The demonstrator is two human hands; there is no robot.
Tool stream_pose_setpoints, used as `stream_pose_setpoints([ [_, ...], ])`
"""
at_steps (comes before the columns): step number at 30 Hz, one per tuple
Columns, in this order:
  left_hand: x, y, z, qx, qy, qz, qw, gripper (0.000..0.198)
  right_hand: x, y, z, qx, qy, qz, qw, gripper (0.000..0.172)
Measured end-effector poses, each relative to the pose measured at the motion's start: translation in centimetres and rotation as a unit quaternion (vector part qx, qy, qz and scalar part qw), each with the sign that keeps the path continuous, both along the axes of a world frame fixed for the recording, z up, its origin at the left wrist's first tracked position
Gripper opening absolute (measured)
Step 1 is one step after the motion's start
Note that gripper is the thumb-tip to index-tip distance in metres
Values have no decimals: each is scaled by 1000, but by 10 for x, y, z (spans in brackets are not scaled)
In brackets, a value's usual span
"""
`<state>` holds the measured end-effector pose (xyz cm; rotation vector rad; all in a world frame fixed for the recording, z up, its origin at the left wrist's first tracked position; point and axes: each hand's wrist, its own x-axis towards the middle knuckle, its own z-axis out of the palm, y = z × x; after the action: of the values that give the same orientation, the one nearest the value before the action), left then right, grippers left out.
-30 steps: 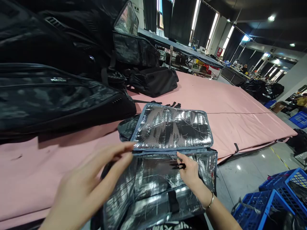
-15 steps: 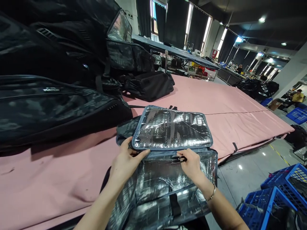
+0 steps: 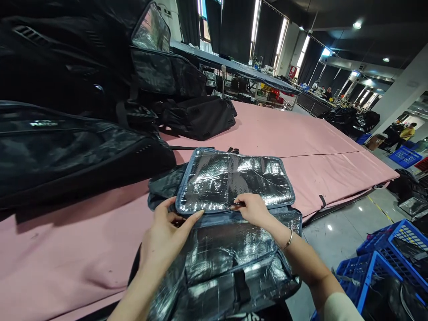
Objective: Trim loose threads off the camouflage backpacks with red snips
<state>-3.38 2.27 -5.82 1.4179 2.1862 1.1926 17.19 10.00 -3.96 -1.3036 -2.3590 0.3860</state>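
From afar I see the left hand (image 3: pixel 163 236) spread at the crinkled, rectangular foil flap (image 3: pixel 214 180), the right hand (image 3: pixel 252 208) closed on a slim dark tool (image 3: pixel 238 204).

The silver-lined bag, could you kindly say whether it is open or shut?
Open: its flap lies folded back, exposing the shiny lining inside.

We see a bag workshop, with a long pink-covered table (image 3: pixel 317 138), piled black camouflage fabric bags (image 3: pixel 83 154) and blue lattice plastic crates (image 3: pixel 377 240).
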Motion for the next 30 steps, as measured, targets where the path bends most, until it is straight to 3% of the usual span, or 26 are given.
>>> stream_pose_setpoints([
  [2, 0, -5, 1, 28, 79, 27, 996, 63, -4, 4, 0, -10, -3, -2, 1000, 15],
  [5, 8, -13, 1, 147, 231, 59, 960, 45, -7, 5, 3, -16, -5, -7, 1000, 14],
  [10, 27, -12, -3, 246, 299, -35, 921, 22, -5, 0, 6, -16, -7, -4, 1000, 20],
  [15, 35, 0, -15, 335, 358, -43, 870, 7, -4, -1, 6, -15, 2, -5, 1000, 18],
  [20, 35, -1, -20, 335, 363, -59, 868, 2, 5, -2, 8, -15, 23, -14, 1000, 8],
  [21, 35, -3, -19, 325, 365, -68, 870, 2, 8, -3, 8, -8, 28, -17, 999, 13],
  [23, 36, -5, -18, 304, 368, -81, 875, 1, 15, -6, 7, 22, 37, -17, 999, 22],
  [27, 38, -8, -19, 286, 367, -74, 882, 5, 26, -15, 1, 122, 6, 14, 992, 11],
  [30, 40, -8, -20, 287, 367, -68, 882, 5, 29, -22, -4, 161, -25, 45, 986, 14],
])
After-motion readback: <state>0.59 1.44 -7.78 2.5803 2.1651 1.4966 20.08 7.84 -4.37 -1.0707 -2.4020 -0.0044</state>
